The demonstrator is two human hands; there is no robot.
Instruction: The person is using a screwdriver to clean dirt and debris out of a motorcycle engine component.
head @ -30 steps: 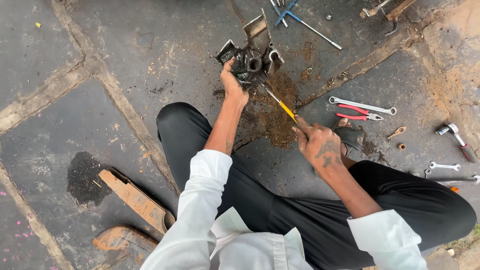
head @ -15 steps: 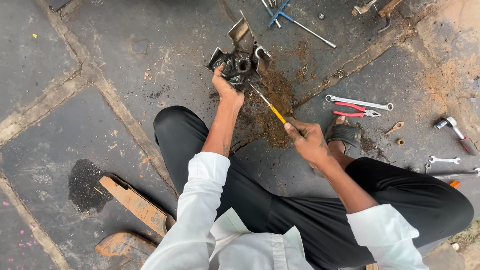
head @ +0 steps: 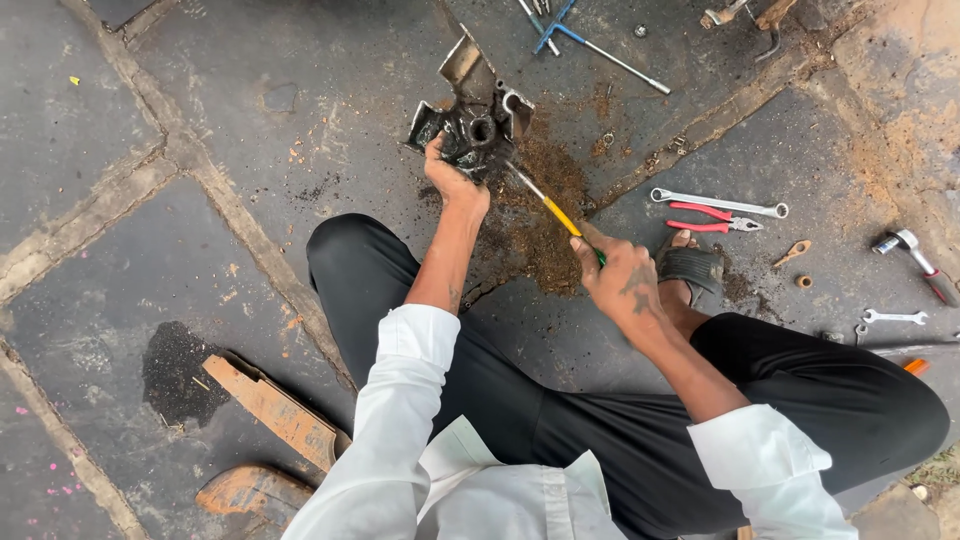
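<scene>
I sit cross-legged on a stone floor. My left hand (head: 452, 180) grips the near edge of a dirty dark metal engine part (head: 470, 110) that rests on the floor ahead of me. My right hand (head: 618, 275) is closed around the yellow and green handle of a screwdriver (head: 545, 203). Its shaft points up and left, and the tip touches the right side of the metal part. Brown rusty dirt (head: 545, 215) is scattered on the floor below the part and under the screwdriver.
To the right lie a spanner (head: 718, 203), red-handled pliers (head: 712, 218), a small spanner (head: 895, 317) and a ratchet tool (head: 915, 255). A blue-handled T-wrench (head: 590, 40) lies at the top. Rusty metal pieces (head: 280, 410) lie at lower left beside a dark stain.
The view has shifted slightly. My right hand with the screwdriver has stayed at the metal part's right side, and my left hand keeps its hold.
</scene>
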